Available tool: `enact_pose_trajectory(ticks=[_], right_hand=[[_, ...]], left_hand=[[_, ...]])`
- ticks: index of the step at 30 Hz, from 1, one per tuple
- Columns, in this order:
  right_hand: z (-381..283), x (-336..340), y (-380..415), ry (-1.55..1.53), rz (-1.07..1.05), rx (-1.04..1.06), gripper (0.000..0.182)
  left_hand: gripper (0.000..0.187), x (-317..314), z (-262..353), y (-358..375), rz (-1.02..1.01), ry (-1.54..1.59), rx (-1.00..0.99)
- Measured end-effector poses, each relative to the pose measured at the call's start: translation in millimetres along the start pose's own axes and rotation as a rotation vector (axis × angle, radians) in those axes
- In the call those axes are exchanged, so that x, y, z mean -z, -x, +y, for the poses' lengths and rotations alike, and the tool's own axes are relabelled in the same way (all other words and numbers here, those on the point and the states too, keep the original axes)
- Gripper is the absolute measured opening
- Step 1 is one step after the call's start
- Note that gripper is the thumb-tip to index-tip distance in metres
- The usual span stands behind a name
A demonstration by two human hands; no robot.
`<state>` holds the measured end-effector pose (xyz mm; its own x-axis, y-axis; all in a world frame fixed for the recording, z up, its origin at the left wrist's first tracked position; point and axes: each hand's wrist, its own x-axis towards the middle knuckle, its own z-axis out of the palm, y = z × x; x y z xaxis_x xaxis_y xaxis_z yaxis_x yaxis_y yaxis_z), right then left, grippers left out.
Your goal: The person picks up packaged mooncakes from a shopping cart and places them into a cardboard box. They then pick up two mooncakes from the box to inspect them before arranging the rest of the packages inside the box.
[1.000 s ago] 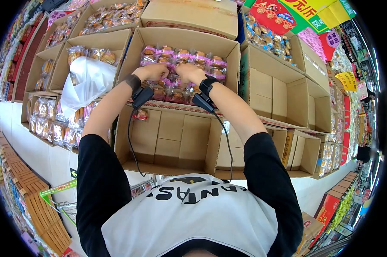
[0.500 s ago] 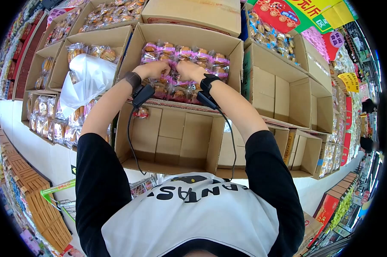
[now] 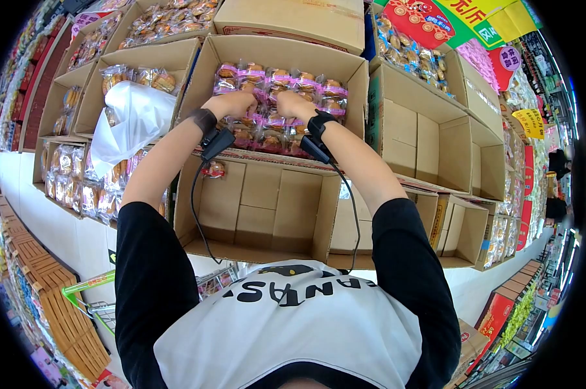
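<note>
Rows of wrapped pastries [image 3: 306, 81] with pink bands fill part of an open cardboard box [image 3: 277, 47]. My left hand [image 3: 236, 104] is curled over the left part of these rows, touching the packs. To its right, across a small gap, my right hand [image 3: 294, 106] is also closed, with its fingers pointing down among the packs. The fingertips of both hands are hidden, so whatever lies in them cannot be made out. Each wrist wears a dark strap with a small black device and a cable.
A nearer cardboard box [image 3: 257, 207] holds one small red-wrapped pack [image 3: 214, 170]. On the left, a white plastic bag [image 3: 128, 117] drapes over boxes of packaged pastries. More cardboard boxes [image 3: 429, 136] stand to the right. A closed carton [image 3: 290, 23] lies behind. A shopping cart [image 3: 95, 305] is at lower left.
My right hand has shifted slightly to the right, widening the gap between the hands. My left hand stays in nearly the same place over the packs.
</note>
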<state>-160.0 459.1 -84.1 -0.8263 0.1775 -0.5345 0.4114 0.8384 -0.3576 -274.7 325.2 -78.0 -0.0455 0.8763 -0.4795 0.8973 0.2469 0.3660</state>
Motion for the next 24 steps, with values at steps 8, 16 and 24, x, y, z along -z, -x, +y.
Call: enact_pose_trajectory(ticks=[8,16,24], right_hand=[[6,1,1,-0.174,-0.054,-0.024,0.022],[7,-5,-5,-0.200,-0.016,-0.063,0.017],[15,-14,-15,-0.195,0.079,-0.006,0.012]], left_hand=[[0.017,-1,1,-1,0.012,0.067,0.045],[0.023,1,2,-3,-0.098,0.033,0.110],[0.036,1,-7,-1,-0.185,0.050,0.103]])
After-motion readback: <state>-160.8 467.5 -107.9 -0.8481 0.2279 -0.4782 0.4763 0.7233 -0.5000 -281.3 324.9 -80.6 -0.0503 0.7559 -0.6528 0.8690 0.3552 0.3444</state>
